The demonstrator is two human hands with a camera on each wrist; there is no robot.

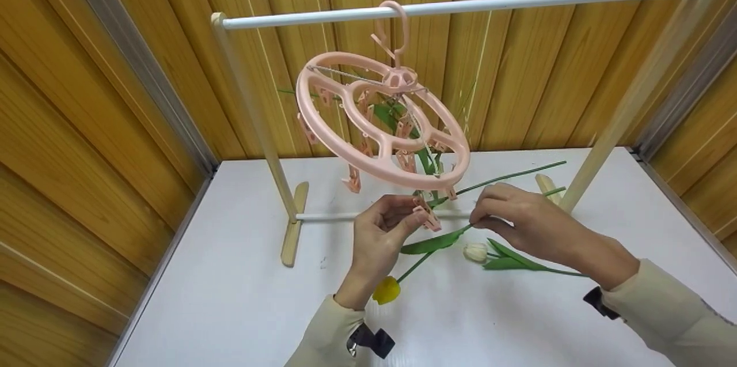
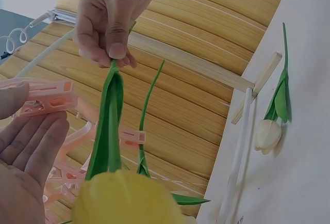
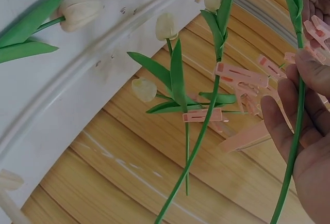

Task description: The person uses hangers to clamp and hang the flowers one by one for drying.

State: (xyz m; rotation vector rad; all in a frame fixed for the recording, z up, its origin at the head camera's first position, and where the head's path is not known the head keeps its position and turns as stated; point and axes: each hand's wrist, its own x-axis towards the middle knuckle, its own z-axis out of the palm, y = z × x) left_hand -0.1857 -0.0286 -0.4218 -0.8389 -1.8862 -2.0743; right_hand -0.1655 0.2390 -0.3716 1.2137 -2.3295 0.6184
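My left hand (image 1: 377,240) pinches a pink clothespin (image 1: 429,218) at the front rim of a round pink clip hanger (image 1: 339,145). In the left wrist view that clothespin (image 2: 49,99) sits between thumb and fingers. My right hand (image 1: 532,223) pinches the green stem of a yellow tulip (image 1: 386,290), whose bloom hangs down towards me. The tulip's leaf (image 1: 437,242) is close beside the clothespin; stem and clothespin look apart. Other clothespins (image 3: 242,74) on the hanger grip white tulips (image 3: 166,26), bloom down, best seen in the right wrist view.
The hanger hooks over a white rod (image 1: 518,6) on a stand with wooden legs (image 1: 627,96). A white tulip (image 1: 475,252) lies on the white table (image 1: 230,309) below my right hand. Wood-look panels (image 1: 506,79) enclose the back and sides.
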